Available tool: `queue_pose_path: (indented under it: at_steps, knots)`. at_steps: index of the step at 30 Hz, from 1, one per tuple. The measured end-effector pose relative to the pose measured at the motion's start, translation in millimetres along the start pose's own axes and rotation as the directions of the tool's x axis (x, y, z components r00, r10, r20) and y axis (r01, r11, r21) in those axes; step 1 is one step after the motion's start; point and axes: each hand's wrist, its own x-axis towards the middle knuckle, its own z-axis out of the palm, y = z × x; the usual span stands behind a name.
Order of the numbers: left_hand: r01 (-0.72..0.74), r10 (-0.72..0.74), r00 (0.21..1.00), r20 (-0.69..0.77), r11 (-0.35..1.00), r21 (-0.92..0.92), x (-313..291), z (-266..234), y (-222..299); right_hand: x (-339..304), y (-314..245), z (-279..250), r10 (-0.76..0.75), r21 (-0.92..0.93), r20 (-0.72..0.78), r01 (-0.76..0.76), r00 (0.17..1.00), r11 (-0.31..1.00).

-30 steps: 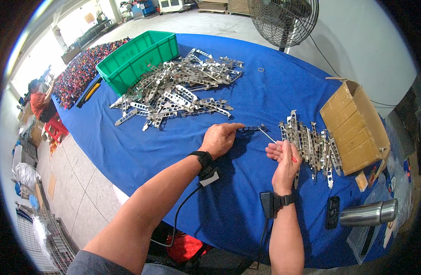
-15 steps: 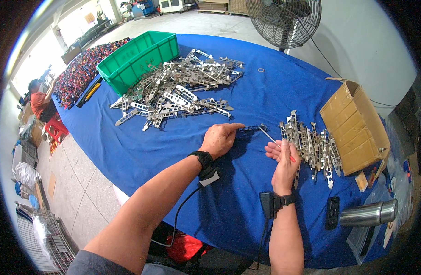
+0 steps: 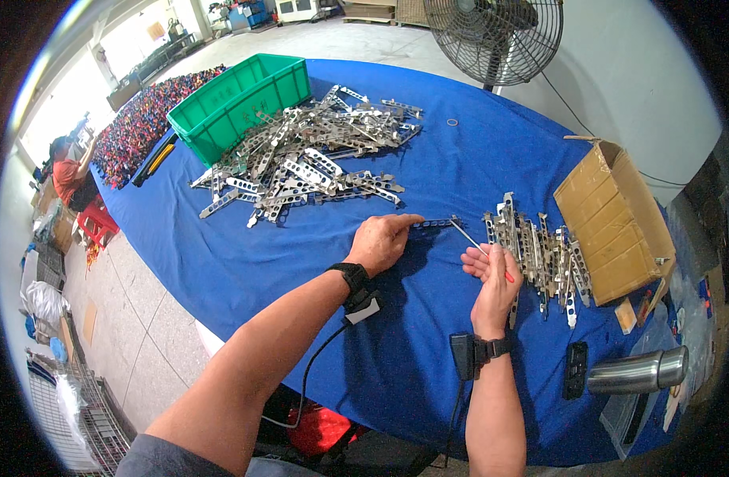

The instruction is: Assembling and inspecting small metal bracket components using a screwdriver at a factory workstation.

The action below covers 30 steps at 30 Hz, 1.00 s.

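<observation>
Forearms come in from the lower edge onto the blue-clothed table (image 3: 221, 270). Nearest, the right hand (image 3: 491, 274) is closed around a thin screwdriver (image 3: 471, 241), its metal tip angled toward the end of a small perforated metal strip (image 3: 434, 224). The left hand (image 3: 384, 238) lies flat with fingers extended, pinning that strip to the cloth so it stays steady under the tool. Just beside the right hand stands a tidy row of metal brackets (image 3: 539, 254), with an open cardboard box (image 3: 614, 219) past them. Farther off, a loose heap of brackets (image 3: 309, 159) lies against a green bin (image 3: 237, 103).
</observation>
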Motion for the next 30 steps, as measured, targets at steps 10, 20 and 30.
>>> queue_pose_path:
  at_steps: [10,20,30]
  knots:
    - [-0.006,0.005,1.000,0.004,1.000,0.014,0.2,-0.4,0.0,-0.5,0.1,0.0,0.003,-0.015,0.031,-0.002,1.000,1.000]
    - [-0.010,0.010,1.000,-0.013,1.000,0.001,-0.3,1.5,-0.9,0.1,2.0,-2.8,0.017,-0.004,0.033,-0.017,0.999,1.000]
    - [0.018,-0.018,1.000,0.006,1.000,-0.009,0.3,-0.8,2.4,-0.2,-0.8,-3.3,0.018,-0.014,0.024,-0.017,1.000,1.000]
